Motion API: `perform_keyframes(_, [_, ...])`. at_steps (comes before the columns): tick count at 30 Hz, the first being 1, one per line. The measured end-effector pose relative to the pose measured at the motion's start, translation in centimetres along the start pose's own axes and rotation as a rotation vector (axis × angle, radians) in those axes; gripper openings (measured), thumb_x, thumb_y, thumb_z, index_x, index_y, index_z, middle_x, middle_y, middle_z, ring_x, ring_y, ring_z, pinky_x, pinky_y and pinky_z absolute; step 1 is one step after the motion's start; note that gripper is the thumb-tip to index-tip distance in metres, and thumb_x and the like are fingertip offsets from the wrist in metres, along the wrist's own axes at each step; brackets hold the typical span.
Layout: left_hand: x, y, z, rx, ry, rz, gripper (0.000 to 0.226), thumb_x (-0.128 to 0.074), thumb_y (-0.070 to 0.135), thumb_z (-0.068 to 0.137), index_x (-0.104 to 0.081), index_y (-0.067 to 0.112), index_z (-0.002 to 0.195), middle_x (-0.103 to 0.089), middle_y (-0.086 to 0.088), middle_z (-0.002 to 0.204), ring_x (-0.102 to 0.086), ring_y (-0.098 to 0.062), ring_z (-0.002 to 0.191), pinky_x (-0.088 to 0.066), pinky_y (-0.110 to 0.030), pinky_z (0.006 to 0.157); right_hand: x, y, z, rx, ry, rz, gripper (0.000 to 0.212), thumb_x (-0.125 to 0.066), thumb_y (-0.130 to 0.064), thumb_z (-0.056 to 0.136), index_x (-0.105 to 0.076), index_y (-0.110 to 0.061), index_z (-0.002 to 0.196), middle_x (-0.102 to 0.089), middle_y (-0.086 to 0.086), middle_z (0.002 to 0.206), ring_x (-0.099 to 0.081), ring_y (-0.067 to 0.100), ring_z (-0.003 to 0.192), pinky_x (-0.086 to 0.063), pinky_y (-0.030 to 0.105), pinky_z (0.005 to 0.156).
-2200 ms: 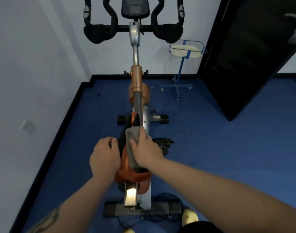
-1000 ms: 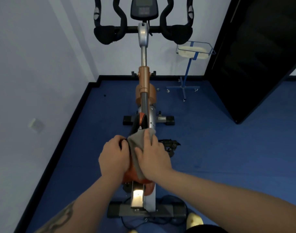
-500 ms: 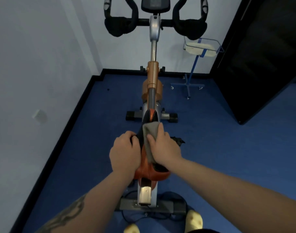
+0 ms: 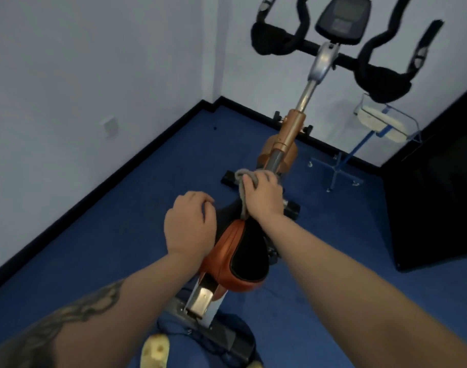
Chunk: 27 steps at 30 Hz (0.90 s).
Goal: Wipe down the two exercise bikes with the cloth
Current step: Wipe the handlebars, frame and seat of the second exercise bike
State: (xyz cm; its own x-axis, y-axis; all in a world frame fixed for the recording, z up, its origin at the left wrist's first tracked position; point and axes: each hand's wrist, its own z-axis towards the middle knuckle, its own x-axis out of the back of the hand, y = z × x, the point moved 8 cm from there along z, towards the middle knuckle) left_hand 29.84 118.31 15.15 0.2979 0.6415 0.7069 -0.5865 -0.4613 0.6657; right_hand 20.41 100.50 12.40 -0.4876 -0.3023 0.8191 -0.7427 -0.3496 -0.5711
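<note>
The left hand (image 4: 189,226) clasps the saddle (image 4: 243,251) edge to steady it (judging so), while the right hand's (image 4: 264,195) grip bunches the cloth (image 4: 243,176) over its nose.

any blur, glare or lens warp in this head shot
Head view: handlebars and console are smeared by motion blur; a bright glare patch sits on the metal plate under the saddle; wide-angle tilt slants the walls; lighting is dim and bluish, and the door is almost black.
</note>
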Motion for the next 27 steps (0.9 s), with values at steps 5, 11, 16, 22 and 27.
perform_keyframes(5, [0.2,-1.4,-3.6,0.361,0.082,-0.048,0.025,-0.037,0.030,0.100,-0.058,0.021,0.109,-0.059,0.003,0.112,-0.050,-0.017,0.104,-0.039,-0.036,0.083,-2.0,-4.3,-6.4,0.712,-0.213,-0.283,0.055,-0.022,-0.056,0.097,-0.064,-0.029,0.119,-0.059,-0.009,0.126,-0.035,0.016,0.132,-0.012,0.049,0.115])
perform_keyframes(11, [-1.2,-0.4,-8.6,0.332,0.063,-0.162,0.081,-0.056,0.056,0.087,-0.022,0.021,0.151,-0.023,0.003,0.156,-0.019,-0.015,0.142,-0.030,-0.041,0.110,-1.7,-5.2,-3.2,0.702,-0.246,-0.567,0.047,-0.026,-0.044,0.103,-0.066,-0.023,0.116,-0.065,0.002,0.114,-0.051,0.028,0.115,-0.024,0.044,0.109])
perform_keyframes(16, [-2.5,-1.9,-10.2,0.577,0.007,-0.544,0.138,-0.081,0.066,0.051,0.005,0.030,0.153,-0.025,0.004,0.155,-0.029,-0.014,0.141,-0.030,-0.041,0.115,-3.9,-7.4,-8.2,0.984,-0.513,-0.325,0.051,-0.026,-0.055,0.097,-0.052,-0.032,0.134,-0.058,-0.003,0.131,-0.051,0.023,0.117,-0.035,0.041,0.100])
perform_keyframes(22, [-3.6,-3.4,-10.4,0.657,-0.033,-0.714,0.121,-0.092,0.051,0.045,-0.022,0.026,0.141,-0.055,0.012,0.121,-0.058,-0.010,0.112,-0.050,-0.036,0.096,-5.3,-7.6,-5.2,0.740,-0.551,-0.650,0.052,-0.019,-0.052,0.100,-0.055,-0.027,0.128,-0.059,0.006,0.130,-0.054,0.032,0.115,-0.036,0.044,0.090])
perform_keyframes(27, [-3.5,-3.3,-9.7,0.616,-0.045,-0.655,0.096,-0.090,0.051,0.045,-0.040,0.022,0.121,-0.062,0.010,0.111,-0.062,-0.006,0.098,-0.054,-0.034,0.087,-5.6,-8.9,-9.9,1.011,-0.715,-0.320,0.054,-0.027,-0.069,0.090,-0.050,-0.042,0.131,-0.051,-0.015,0.135,-0.043,0.013,0.124,-0.034,0.038,0.099])
